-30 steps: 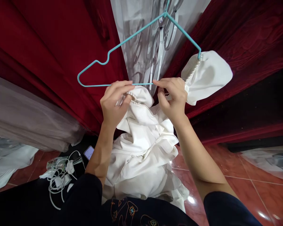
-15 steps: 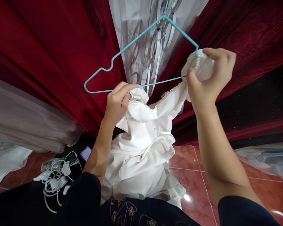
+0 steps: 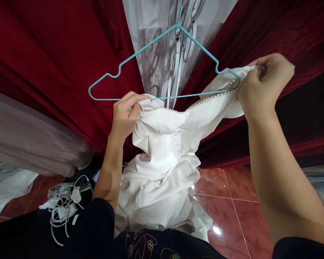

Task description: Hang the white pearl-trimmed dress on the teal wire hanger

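A white dress [image 3: 164, 154] with a pearl-beaded neckline and small buttons down its front hangs between my two hands. My right hand [image 3: 268, 84] is closed on the dress's right shoulder edge, pulling it out to the side. The right end of a light blue hanger [image 3: 148, 44] sits inside that shoulder. My left hand [image 3: 128, 113] pinches the beaded left shoulder edge, just under the hanger's bottom bar. The hanger's left end sticks out bare beyond that hand. Its hook runs up out of view at the top.
Dark red curtains [image 3: 56, 64] hang on both sides, with white ornate metalwork [image 3: 175, 61] behind the hanger. White cables [image 3: 61, 212] and a partly hidden phone [image 3: 96, 175] lie on a black surface at lower left. Red tiles [image 3: 226, 212] cover the floor.
My right hand has moved right, stretching the neckline wide, and the hanger's right end now lies within the shoulder. The hanger and my left hand have shifted slightly left.
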`<action>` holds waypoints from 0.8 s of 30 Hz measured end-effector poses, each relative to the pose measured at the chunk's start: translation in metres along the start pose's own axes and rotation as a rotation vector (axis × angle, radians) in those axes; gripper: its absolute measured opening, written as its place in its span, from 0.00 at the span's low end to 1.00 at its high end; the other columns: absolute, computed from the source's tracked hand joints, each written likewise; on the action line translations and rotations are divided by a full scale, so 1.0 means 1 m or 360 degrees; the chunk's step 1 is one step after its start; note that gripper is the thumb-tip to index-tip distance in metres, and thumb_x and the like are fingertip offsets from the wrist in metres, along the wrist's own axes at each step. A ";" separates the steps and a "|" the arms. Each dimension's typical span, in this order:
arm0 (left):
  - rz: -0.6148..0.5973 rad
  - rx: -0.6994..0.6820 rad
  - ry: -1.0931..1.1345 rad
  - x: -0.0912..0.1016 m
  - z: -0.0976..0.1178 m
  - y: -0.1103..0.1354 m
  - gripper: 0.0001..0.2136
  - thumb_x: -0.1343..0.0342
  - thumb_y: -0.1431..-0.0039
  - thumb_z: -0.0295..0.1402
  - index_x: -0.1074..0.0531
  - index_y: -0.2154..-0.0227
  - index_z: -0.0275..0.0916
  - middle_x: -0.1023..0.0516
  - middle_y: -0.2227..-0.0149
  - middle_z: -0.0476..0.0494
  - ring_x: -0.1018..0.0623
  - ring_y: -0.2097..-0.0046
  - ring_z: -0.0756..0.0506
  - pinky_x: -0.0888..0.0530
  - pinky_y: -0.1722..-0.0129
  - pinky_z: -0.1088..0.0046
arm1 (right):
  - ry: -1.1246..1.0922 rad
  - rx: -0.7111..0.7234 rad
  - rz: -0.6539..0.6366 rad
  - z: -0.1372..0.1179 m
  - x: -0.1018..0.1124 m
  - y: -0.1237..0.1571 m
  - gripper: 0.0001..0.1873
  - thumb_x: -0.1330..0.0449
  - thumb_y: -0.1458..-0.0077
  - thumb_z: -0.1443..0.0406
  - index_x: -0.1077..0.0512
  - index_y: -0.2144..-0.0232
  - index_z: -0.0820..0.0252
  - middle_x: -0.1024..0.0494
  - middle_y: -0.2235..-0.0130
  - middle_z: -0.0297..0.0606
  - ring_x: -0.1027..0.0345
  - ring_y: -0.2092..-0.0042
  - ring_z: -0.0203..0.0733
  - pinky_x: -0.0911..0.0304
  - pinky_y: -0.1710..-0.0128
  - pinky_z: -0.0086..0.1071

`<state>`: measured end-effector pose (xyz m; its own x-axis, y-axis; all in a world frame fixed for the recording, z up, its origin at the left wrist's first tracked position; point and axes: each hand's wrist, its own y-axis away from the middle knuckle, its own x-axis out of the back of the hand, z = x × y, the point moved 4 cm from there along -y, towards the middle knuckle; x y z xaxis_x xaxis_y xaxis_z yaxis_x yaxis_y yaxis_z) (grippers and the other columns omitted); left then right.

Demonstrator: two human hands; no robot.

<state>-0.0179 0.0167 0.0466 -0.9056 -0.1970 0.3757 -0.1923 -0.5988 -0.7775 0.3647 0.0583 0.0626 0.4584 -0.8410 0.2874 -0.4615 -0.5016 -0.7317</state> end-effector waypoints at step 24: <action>0.0916 -0.0123 -0.0306 -0.006 -0.020 0.058 0.08 0.46 0.32 0.31 0.23 0.55 0.41 0.22 0.47 0.39 0.21 0.47 0.42 0.22 0.50 0.62 | -0.0544 0.0663 -0.0498 -0.060 -0.012 0.096 0.13 0.43 0.29 0.62 0.19 0.51 0.44 0.15 0.55 0.40 0.20 0.53 0.53 0.25 0.50 0.53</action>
<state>-0.0310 -0.0019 -0.0109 -0.7890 -0.6133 -0.0368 0.2742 -0.2980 -0.9143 0.2700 0.0078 0.0262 0.7731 -0.5200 0.3633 0.0375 -0.5343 -0.8445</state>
